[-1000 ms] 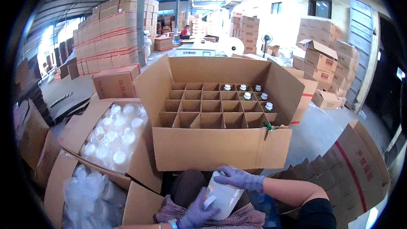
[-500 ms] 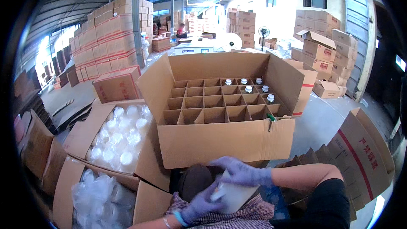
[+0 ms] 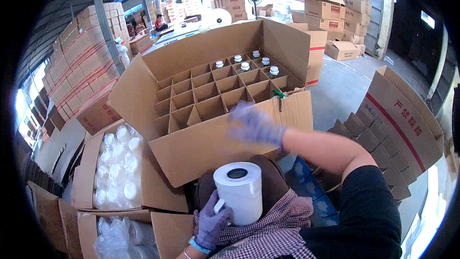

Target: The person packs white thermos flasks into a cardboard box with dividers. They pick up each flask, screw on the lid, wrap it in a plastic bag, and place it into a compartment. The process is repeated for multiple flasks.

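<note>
On my lap stands a white roll (image 3: 248, 198) with a dark hole in its core. My left hand (image 3: 213, 221), in a purple-grey glove, is closed against the roll's left side. A small white piece (image 3: 219, 206) sticks out by its thumb; whether it belongs to the roll I cannot tell. My right hand (image 3: 255, 123), gloved alike, is over the near flap of a big cardboard box (image 3: 177, 156), its fingers smeared by motion. Inside the box are cardboard dividers (image 3: 209, 107) and several bottles with white caps (image 3: 274, 70) in the far right cells.
A green-handled tool (image 3: 278, 94) hangs at the box's near right edge. To my left, one carton (image 3: 165, 189) holds wrapped white-topped containers (image 3: 115, 172); another holds clear plastic-wrapped items (image 3: 120, 240). An open carton with dividers (image 3: 400, 129) leans at right, beside a blue crate (image 3: 314, 194).
My right hand has left the roll and moved up over the box's near flap. The roll, tilted before, now stands upright beside my left hand. The view has swung right and down.
</note>
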Demonstrator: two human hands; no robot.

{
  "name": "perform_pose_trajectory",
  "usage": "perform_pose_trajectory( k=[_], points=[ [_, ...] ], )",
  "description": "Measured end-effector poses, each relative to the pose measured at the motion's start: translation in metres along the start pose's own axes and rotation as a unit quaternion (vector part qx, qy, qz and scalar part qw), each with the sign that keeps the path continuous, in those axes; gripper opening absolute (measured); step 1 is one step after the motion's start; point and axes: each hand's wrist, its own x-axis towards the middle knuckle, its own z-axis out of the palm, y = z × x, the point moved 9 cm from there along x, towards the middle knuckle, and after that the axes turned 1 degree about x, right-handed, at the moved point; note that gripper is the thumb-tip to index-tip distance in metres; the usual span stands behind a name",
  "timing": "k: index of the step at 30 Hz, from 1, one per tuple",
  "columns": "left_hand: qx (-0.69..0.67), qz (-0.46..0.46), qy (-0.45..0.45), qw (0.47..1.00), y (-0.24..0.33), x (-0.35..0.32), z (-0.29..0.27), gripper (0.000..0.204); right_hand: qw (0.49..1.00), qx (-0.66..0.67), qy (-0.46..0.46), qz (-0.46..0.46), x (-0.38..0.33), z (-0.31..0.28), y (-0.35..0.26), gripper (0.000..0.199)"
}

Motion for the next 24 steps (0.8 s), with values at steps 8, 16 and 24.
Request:
perform_pose_trajectory(
  k=[8, 16, 24],
  points=[
    [-0.008, -0.024, -0.006, 1.000, -0.029, 0.013, -0.018, 0.078, 0.883, -0.230, -0.226, 0.342, 0.016, -0.012, 0.270, 0.048],
    [-0.067, -0.067, -0.083, 0.992, -0.041, 0.023, -0.029, 0.074, 0.998, 0.027, -0.021, 0.061, 0.010, -0.133, 0.086, 0.027],
    [-0.109, -0.078, -0.269, 0.954, -0.051, 0.055, -0.014, 0.073, 0.918, -0.018, -0.020, -0.396, -0.122, -0.116, -0.147, 0.026]
  ],
)
